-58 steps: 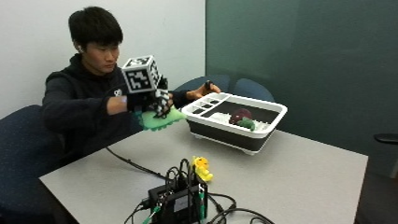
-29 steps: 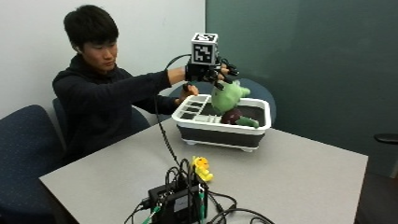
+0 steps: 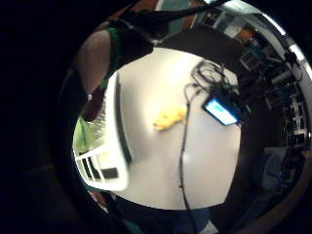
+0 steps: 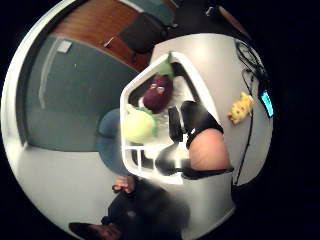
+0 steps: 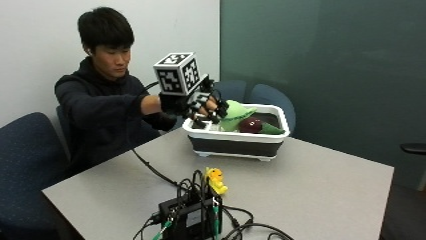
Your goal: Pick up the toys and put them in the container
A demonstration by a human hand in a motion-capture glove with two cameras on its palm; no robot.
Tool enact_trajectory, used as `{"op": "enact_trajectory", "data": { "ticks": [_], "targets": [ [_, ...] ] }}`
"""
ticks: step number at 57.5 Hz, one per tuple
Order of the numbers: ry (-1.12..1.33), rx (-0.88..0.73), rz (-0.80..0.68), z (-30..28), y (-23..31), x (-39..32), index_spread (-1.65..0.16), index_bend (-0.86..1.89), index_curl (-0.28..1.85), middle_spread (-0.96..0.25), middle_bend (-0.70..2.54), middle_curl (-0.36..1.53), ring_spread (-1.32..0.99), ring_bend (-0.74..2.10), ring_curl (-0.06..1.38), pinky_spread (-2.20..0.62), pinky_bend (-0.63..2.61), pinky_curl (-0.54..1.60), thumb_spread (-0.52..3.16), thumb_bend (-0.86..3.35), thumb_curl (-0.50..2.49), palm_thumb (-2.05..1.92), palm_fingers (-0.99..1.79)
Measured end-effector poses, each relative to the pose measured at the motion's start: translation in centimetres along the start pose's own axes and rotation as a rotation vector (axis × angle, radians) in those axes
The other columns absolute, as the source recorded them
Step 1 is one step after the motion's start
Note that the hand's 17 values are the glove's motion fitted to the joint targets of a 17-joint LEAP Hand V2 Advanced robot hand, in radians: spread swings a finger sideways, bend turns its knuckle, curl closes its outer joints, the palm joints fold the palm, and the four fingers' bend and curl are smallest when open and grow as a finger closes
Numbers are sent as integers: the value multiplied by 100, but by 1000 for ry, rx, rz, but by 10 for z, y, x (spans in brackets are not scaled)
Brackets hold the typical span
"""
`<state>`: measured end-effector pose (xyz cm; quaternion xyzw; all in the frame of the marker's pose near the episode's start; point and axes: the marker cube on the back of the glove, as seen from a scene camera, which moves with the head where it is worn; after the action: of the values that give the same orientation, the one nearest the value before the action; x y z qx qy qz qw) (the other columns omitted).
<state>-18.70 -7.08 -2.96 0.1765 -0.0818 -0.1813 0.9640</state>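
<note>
A white container (image 5: 234,135) with a dark body stands at the table's far side. Inside it lie a green plush toy (image 5: 234,116) and a purple eggplant toy (image 5: 251,125). My gloved right hand (image 5: 200,107) hovers over the container's left rim beside the green toy, with its fingers hanging relaxed and holding nothing. In the thumb side palm view the green toy (image 4: 137,126) and the eggplant toy (image 4: 159,93) rest in the container (image 4: 128,100), apart from my fingers (image 4: 197,118). A small yellow toy (image 5: 214,180) lies on the table nearer the front, also seen as the yellow toy (image 3: 168,118).
A black device (image 5: 190,215) with several cables sits at the table's front edge, right beside the yellow toy. A cable (image 5: 152,169) runs from my hand across the table. Blue chairs (image 5: 269,97) stand behind the container.
The hand carried the green toy from the table side up over the container. The toy now lies inside, and the hand has drawn back to the left rim with nothing in it.
</note>
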Motion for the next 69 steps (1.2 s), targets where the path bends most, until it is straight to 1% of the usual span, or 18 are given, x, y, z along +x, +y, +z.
{"op": "enact_trajectory", "data": {
  "ticks": [4,10,14,19,25,30,33,35,39,41,45,50,55,64,69],
  "targets": [
    [15,-84,12,16,1,41,-24,18,43,1,23,45,0,32,39,5,70,35,145,3,46,22,7],
    [81,-244,-48,57,-2,77,-26,15,42,-1,18,43,-1,34,40,4,75,37,153,7,45,28,-2],
    [182,-331,-35,84,-6,91,-26,11,39,-2,13,40,-1,24,37,4,80,37,154,12,48,38,-20],
    [305,-422,-7,116,-14,100,-26,12,37,-2,8,35,-1,15,34,3,82,38,156,18,52,51,-30],
    [391,-473,6,138,-26,104,-27,17,36,-2,7,31,0,10,30,3,79,37,161,27,57,63,-31],
    [418,-427,-10,148,-32,99,-28,23,39,-2,6,26,0,9,26,3,76,36,164,35,62,72,-29],
    [438,-387,-13,147,-35,96,-31,37,42,-2,3,23,0,7,23,2,72,35,165,40,64,75,-25],
    [460,-380,-20,145,-36,94,-32,54,47,-3,2,21,0,7,21,2,69,35,164,43,64,77,-17],
    [469,-373,-39,137,-34,89,-32,74,53,-5,11,21,-1,8,19,2,63,33,160,40,58,68,-9],
    [457,-359,-51,133,-32,85,-31,79,55,-6,13,21,-2,9,18,1,62,33,160,40,56,66,-8],
    [408,-335,-76,122,-26,75,-30,90,59,-9,28,26,-4,9,15,0,56,31,160,40,53,63,4],
    [359,-265,-50,89,-29,70,-27,94,61,-13,42,32,-8,12,13,0,50,30,159,39,51,59,12],
    [356,-179,-117,49,-22,55,-24,93,62,-16,52,36,-12,15,12,-1,50,30,158,39,50,57,16],
    [172,7,-187,-32,-17,3,-21,86,62,-21,62,42,-19,21,14,-2,49,31,155,37,51,56,23],
    [149,105,-248,-54,-3,-47,-20,84,62,-23,63,43,-22,23,16,-2,50,31,154,37,51,57,24]
  ]
}}
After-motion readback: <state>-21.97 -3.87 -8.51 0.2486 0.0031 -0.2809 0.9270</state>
